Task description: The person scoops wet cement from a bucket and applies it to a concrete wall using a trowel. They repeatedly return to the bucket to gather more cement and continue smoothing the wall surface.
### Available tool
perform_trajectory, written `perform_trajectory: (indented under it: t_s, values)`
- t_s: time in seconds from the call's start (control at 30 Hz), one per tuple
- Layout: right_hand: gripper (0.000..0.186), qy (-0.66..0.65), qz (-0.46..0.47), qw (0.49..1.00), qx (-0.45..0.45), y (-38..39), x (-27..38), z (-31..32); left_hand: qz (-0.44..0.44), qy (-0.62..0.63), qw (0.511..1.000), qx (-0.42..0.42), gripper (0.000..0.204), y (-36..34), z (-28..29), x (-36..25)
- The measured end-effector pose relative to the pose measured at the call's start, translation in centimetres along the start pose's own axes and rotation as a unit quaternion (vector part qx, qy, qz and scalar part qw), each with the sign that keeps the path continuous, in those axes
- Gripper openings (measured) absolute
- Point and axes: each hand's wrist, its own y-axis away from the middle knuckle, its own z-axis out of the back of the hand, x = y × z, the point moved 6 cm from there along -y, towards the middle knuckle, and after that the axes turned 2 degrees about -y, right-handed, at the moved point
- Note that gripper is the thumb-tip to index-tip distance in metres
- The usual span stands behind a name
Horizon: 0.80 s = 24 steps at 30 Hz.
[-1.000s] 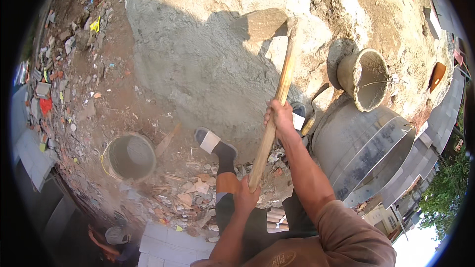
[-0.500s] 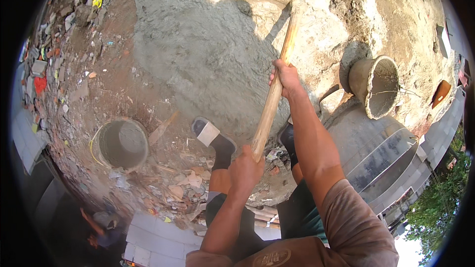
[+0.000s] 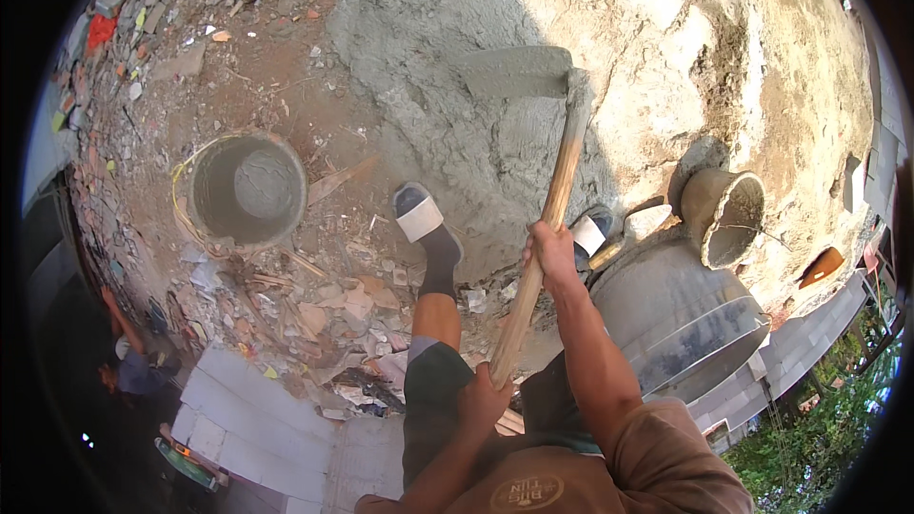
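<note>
Right hand [image 3: 550,253] wrapped around the hoe [image 3: 563,171] mid-handle, left hand [image 3: 484,402] closed around its butt end. Hoe angles forward between the feet, muddy blade [image 3: 519,72] at the wet grey mix [image 3: 419,29]; can't tell how deep. Bucket [image 3: 211,192] sits left of the left sandal [image 3: 419,217].

bright sunlight at upper right, shadow over grey mortar [image 3: 409,67], edges bowed, corners black

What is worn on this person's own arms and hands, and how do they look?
Both the left hand and the right hand are bare, without gloves. The forearms show no cover or wristband. The right sleeve is short, loose and brown, like the shirt.
</note>
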Motion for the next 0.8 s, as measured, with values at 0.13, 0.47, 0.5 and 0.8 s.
perform_trajectory:
  t_s: [0.13, 0.47, 0.5, 0.8]
  values:
    - [0.015, -0.002, 0.061, 0.995, 0.08, -8.9, 10.8, -7.2, -0.053, 0.01, 0.997, -0.062, 0.048, -10.3, 4.7, -7.7]
    - [0.019, 0.186, -0.112, 0.976, -0.015, -4.2, 4.6, 6.4, 0.044, 0.198, 0.971, 0.13, 0.047, 1.1, -7.1, -11.7]
    - [0.019, 0.216, -0.108, 0.97, -0.04, -2.5, 4.2, 7.9, 0.041, 0.229, 0.965, 0.12, 0.048, 3.0, -7.8, -11.7]
    - [0.014, 0.209, -0.016, 0.975, 0.066, -0.1, 4.5, 1.7, 0.047, 0.246, 0.968, -0.02, 0.048, 3.4, -9.8, -8.6]
